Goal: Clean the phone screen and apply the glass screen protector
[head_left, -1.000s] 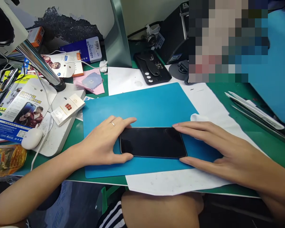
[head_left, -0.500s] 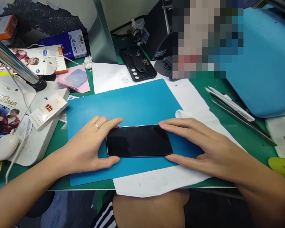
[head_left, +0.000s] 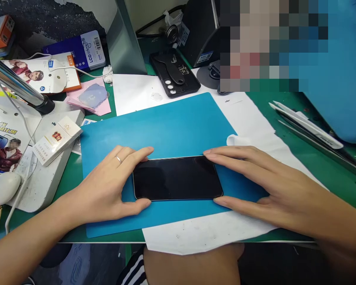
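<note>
Phone (head_left: 178,178) is on the blue mat (head_left: 172,126) on the green desk (head_left: 67,176), lying flat, screen up, long side across the view. Same two-handed hold as the earlier frames. Left hand (head_left: 109,186) clamped on the left end, fingers on the far long edge, thumb on the near one. Right hand (head_left: 273,186) clamped the same way at the right end, fingertips at the far corner, thumb at the near corner.

Diff vs first frame: view has shifted, lamp head out of shot, only the chrome pole (head_left: 16,81) shows. Phone's place on the mat looks about unchanged.

Phone looks: screen black, glossy, faint soft reflections, nothing lit. Rounded corners, thin pale rim catching light. No visible cracks at this resolution. Black phone case (head_left: 175,75) sits beyond the mat, partly on white paper (head_left: 190,233).
</note>
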Available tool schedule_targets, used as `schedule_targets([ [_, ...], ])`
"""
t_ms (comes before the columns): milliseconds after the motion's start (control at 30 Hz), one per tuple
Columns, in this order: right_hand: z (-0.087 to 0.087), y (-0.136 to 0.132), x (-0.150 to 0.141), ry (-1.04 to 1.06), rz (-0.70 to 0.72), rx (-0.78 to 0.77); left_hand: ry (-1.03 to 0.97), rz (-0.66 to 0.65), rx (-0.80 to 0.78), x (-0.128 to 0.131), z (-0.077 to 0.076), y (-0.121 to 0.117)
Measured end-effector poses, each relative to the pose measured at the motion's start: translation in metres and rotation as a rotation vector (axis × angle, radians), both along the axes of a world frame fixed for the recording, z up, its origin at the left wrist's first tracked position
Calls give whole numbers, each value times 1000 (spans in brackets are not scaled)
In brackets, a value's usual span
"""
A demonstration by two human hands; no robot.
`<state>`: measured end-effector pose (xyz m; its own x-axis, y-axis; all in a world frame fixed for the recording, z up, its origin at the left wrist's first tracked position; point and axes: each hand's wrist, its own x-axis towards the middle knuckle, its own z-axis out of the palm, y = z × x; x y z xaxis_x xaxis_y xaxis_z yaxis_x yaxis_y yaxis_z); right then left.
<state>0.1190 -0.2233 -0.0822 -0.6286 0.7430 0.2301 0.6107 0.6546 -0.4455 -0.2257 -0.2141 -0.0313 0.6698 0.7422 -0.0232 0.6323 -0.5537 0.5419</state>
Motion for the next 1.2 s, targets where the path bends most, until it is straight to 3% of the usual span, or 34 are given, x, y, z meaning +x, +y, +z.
schedule_targets([
  [400, -8, 0, 4, -4, -21, 10, 1, -26, 3, -1, -2, 0],
  [733, 6, 3, -1, 8, 37, 27, 31, -15, 50, -1, -2, 0],
  [1200, 5, 5, -1, 26, 78, 40, 48, -2, 77, -2, -3, 1],
])
